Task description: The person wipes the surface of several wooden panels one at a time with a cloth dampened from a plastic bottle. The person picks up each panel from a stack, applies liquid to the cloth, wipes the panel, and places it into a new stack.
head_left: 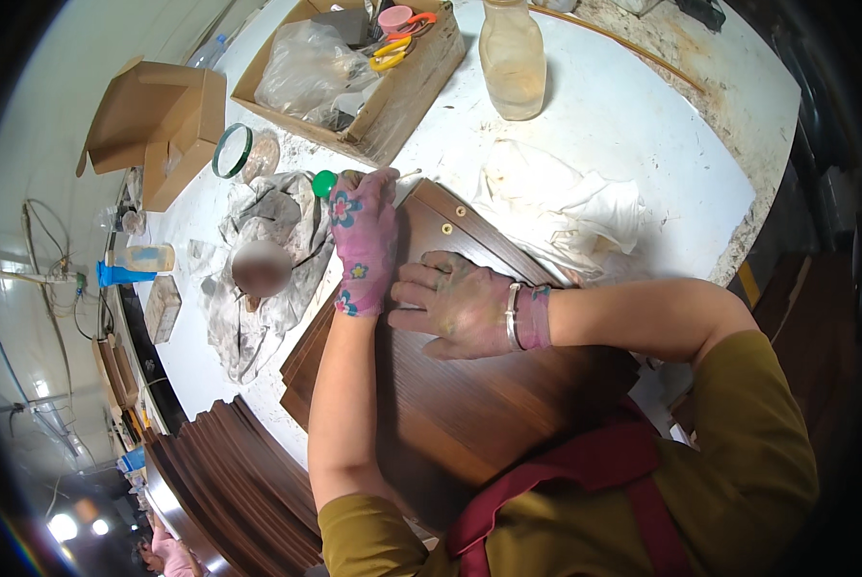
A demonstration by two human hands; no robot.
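Observation:
My left hand (362,236), in a pink glove with flower print, is closed at the far left corner of a dark brown wooden panel (489,409). From its left side sticks out a round green end (324,184) of something; the rest is mostly hidden by my fingers. A pale thin tip shows on the other side of the hand. My right hand (465,306), in a stained pinkish glove, lies flat on the panel with its fingers spread, pointing left. Two brass-coloured round fittings (446,229) sit in the panel near its far edge.
A stained grey cloth (306,226) lies left, a white cloth (556,207) right. Behind stand a cardboard box (407,111) with scissors and plastic bags, an open carton (195,125), and a cloudy bottle (513,67). More brown panels (229,481) are stacked at lower left.

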